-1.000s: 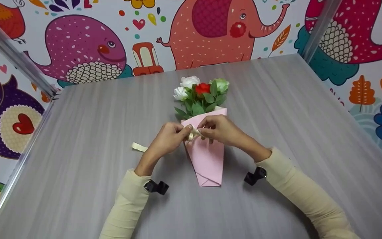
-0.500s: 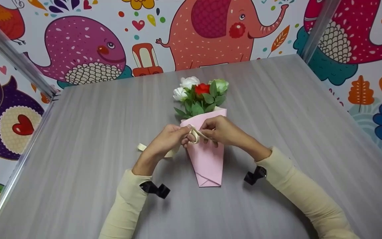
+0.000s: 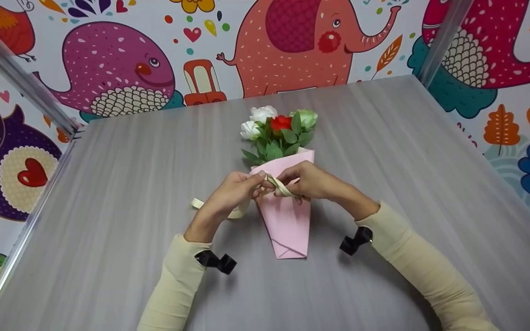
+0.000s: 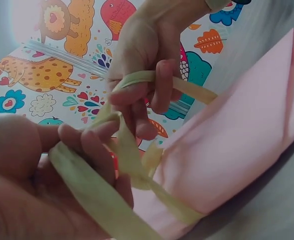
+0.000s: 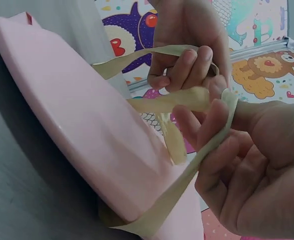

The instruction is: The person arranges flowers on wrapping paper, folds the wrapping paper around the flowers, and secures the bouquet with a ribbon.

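Note:
A bouquet in pink wrapping paper (image 3: 288,223) lies on the table, its blooms pointing away from me. A red flower (image 3: 280,122), white flowers (image 3: 263,113) and a pale green flower (image 3: 308,118) stick out above green leaves (image 3: 274,151). Over the upper wrap, my left hand (image 3: 234,191) pinches a cream ribbon (image 3: 279,185). My right hand (image 3: 313,181), close beside it, grips another stretch with curled fingers. In the left wrist view the ribbon (image 4: 94,185) crosses the left fingers and loops over the right ones. Ribbon (image 5: 179,187) also runs round the wrap's edge.
A loose ribbon end (image 3: 197,203) lies on the grey table (image 3: 122,207) left of the bouquet. Cartoon-printed walls (image 3: 219,41) stand at the back and sides, with metal corner posts (image 3: 444,41). Black wrist cameras (image 3: 356,240) sit on both sleeves.
The ribbon between the hands goes from a small bunch to a loop, then a twisted strand slanting toward the right hand. Its loose left end has slid slightly right. The bouquet stays put.

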Demonstrator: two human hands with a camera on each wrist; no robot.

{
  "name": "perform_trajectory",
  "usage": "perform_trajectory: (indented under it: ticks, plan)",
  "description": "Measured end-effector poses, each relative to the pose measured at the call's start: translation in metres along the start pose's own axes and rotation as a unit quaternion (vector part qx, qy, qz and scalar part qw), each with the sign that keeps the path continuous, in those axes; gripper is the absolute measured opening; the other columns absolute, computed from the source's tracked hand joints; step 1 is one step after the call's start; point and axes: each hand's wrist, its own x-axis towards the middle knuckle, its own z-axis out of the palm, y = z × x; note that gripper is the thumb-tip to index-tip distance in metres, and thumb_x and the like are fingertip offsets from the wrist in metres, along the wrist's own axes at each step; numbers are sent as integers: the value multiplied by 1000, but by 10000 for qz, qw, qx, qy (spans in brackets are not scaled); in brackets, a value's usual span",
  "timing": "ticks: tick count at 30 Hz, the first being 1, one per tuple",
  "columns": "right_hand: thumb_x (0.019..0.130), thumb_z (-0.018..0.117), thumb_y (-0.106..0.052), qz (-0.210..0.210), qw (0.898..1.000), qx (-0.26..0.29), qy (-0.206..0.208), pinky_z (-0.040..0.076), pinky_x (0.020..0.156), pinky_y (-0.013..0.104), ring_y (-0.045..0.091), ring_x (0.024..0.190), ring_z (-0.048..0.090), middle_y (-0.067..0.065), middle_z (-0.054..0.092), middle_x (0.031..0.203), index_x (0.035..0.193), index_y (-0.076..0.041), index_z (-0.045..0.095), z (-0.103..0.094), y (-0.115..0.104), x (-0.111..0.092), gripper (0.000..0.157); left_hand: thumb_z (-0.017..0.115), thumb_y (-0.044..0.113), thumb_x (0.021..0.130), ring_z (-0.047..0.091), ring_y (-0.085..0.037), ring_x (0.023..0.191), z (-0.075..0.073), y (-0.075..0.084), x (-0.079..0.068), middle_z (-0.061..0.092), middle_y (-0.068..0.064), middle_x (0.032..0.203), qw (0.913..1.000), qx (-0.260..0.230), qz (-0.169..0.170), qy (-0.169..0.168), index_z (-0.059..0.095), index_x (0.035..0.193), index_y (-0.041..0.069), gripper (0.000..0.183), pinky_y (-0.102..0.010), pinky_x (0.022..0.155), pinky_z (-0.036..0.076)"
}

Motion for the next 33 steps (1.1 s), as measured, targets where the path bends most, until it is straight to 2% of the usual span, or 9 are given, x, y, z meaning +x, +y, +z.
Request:
perform_trajectory:
  ticks: [4, 9, 12, 15, 19, 23, 28, 29, 33]
  plan:
    - [90, 74, -13, -91, 9995, 9, 290, 38, 43, 19, 7, 48, 54, 10, 72, 81, 104, -1, 76, 2, 1, 1, 18, 51, 22, 105, 51, -8, 66, 1, 0, 0, 58, 4, 62, 9999, 111, 30, 79, 76, 98, -8, 39, -22, 64, 42]
    - [90, 67, -7, -134, 9969, -109, 761, 40, 52, 19, 6, 60, 55, 0, 67, 75, 94, 4, 75, 2, 1, 0, 14, 52, 22, 105, 51, -8, 67, 1, -1, 1, 73, -8, 90, 9997, 105, 67, 188, 66, 64, 3, 47, -21, 61, 38]
    - [87, 62, -5, -121, 9960, -131, 877, 41, 59, 19, 7, 66, 53, -3, 63, 74, 88, 3, 71, 2, 1, 1, 12, 52, 22, 104, 51, -9, 70, 1, -1, 1, 73, -15, 106, 9997, 146, 12, 205, 59, 58, 8, 49, -20, 62, 37]
    - [84, 62, -1, -175, 9955, 66, 931, 44, 64, 19, 8, 70, 54, -4, 60, 75, 83, -1, 64, 2, 2, 2, 2, 52, 22, 104, 54, -11, 79, 1, -1, 1, 73, -17, 113, 9995, 235, -34, 193, 59, 61, 5, 47, -21, 65, 39]
    - [86, 65, 0, -388, 9924, 299, 1131, 47, 69, 18, 7, 73, 57, -4, 60, 77, 83, -5, 58, 0, 2, 2, 9, 51, 23, 104, 58, -19, 95, -1, -2, 1, 72, -18, 118, 9993, 362, -18, 136, 60, 62, 3, 47, -22, 70, 41]
    - [86, 71, -6, -506, 9889, 157, 1386, 45, 65, 19, 8, 71, 54, -5, 56, 75, 84, -4, 60, -5, 2, 1, 11, 52, 25, 104, 60, -24, 105, -3, -2, 1, 74, -16, 109, 9988, 481, -22, 97, 63, 65, 2, 46, -25, 76, 43]
    - [85, 76, -12, -463, 9904, -110, 1296, 40, 63, 21, 9, 69, 50, -6, 56, 74, 85, -5, 63, -17, 4, -1, 15, 55, 26, 103, 61, -17, 88, -7, -4, 4, 73, -8, 94, 9987, 504, 18, 12, 70, 77, 0, 40, -24, 72, 45]
    - [86, 77, -14, -422, 9914, -133, 1230, 40, 63, 21, 8, 69, 49, -6, 56, 74, 86, -5, 64, -19, 5, -2, 16, 56, 25, 103, 60, -15, 84, -8, -5, 4, 74, -6, 96, 9989, 479, 26, -9, 71, 80, -2, 38, -23, 72, 46]
    - [93, 71, -25, -116, 9945, 113, 1039, 35, 53, 22, 8, 58, 43, -6, 50, 71, 89, -10, 66, -28, 5, -4, 16, 59, 23, 102, 55, -6, 71, -12, -7, 6, 72, -4, 95, 9990, 436, 74, -55, 75, 105, -4, 31, -20, 71, 50]
